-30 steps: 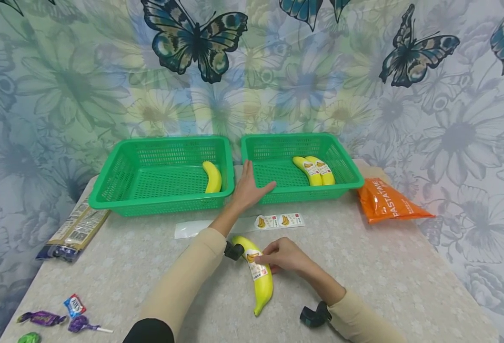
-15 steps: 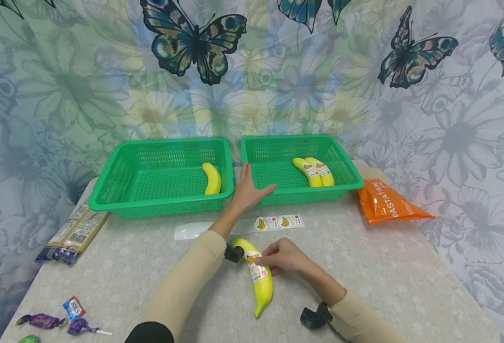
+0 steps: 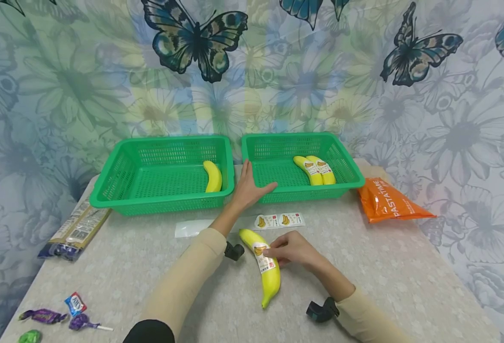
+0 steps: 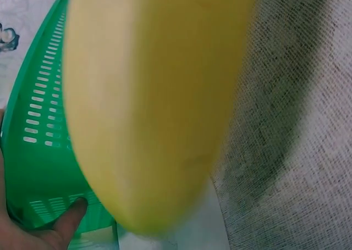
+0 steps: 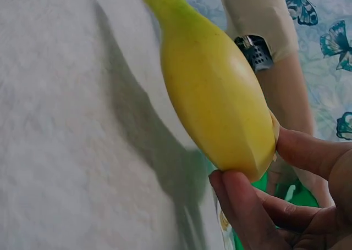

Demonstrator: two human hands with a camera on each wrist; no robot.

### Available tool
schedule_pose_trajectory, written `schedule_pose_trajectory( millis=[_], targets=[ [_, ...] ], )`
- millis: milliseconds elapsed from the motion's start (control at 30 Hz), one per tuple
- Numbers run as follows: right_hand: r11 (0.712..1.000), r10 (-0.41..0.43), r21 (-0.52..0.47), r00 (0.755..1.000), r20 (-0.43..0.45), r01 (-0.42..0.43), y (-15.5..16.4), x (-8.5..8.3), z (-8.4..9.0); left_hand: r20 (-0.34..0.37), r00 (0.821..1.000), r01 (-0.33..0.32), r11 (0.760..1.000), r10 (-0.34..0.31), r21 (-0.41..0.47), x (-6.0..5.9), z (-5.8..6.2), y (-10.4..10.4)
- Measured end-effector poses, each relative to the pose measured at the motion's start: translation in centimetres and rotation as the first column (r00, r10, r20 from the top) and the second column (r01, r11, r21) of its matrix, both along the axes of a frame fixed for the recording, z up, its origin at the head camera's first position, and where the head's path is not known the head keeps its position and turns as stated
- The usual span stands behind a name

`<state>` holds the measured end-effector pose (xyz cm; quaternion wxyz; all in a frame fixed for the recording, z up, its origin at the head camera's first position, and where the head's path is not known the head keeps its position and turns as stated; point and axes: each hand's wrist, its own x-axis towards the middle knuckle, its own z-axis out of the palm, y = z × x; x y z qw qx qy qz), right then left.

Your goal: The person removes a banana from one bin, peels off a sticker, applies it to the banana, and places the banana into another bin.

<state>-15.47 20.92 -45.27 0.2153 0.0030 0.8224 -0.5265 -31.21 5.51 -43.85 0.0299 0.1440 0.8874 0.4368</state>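
At frame centre, our right hand point(image 3: 292, 250) fingers pinch the labelled banana point(image 3: 266, 267) on the bench point(image 3: 385, 267). Our left hand point(image 3: 247, 188) rests flat, fingers apart, on the right basket point(image 3: 346, 164) rim; next, we judge, the banana needs lifting there.

Two baskets point(image 3: 162, 202) point(image 3: 303, 193) stand side by side behind the banana point(image 3: 266, 267) on the table point(image 3: 385, 267).

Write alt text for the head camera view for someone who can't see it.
A person's right hand pinches a labelled yellow banana on a pale speckled table, while their left hand rests on the right of two green plastic mesh baskets holding bananas.
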Motion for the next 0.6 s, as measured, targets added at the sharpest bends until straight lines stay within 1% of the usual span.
schedule_pose_trajectory(
  millis=[133, 333, 467, 600],
  targets=[
    [1.000, -0.026, 0.010, 1.000, -0.004, 0.026, 1.2, -0.1, 0.6, -0.001, 1.000, -0.009, 1.000, 0.009, 0.024, 0.0, -0.2, 0.0],
    [0.997, -0.052, 0.061, 0.999, -0.004, 0.052, 3.0, -0.5, 2.6, -0.002, 1.000, -0.019, 0.999, 0.019, 0.028, 0.0, -0.3, -0.1],
    [0.995, -0.039, 0.094, 0.998, -0.041, 0.042, 4.4, -1.1, 4.5, 0.002, 1.000, -0.016, 0.999, 0.016, 0.040, -0.1, -0.3, -0.1],
    [0.992, -0.001, 0.126, 0.997, -0.072, 0.010, 5.6, -1.9, 6.9, 0.012, 1.000, -0.013, 0.998, 0.012, 0.065, 0.0, -0.3, -0.1]
  ],
)
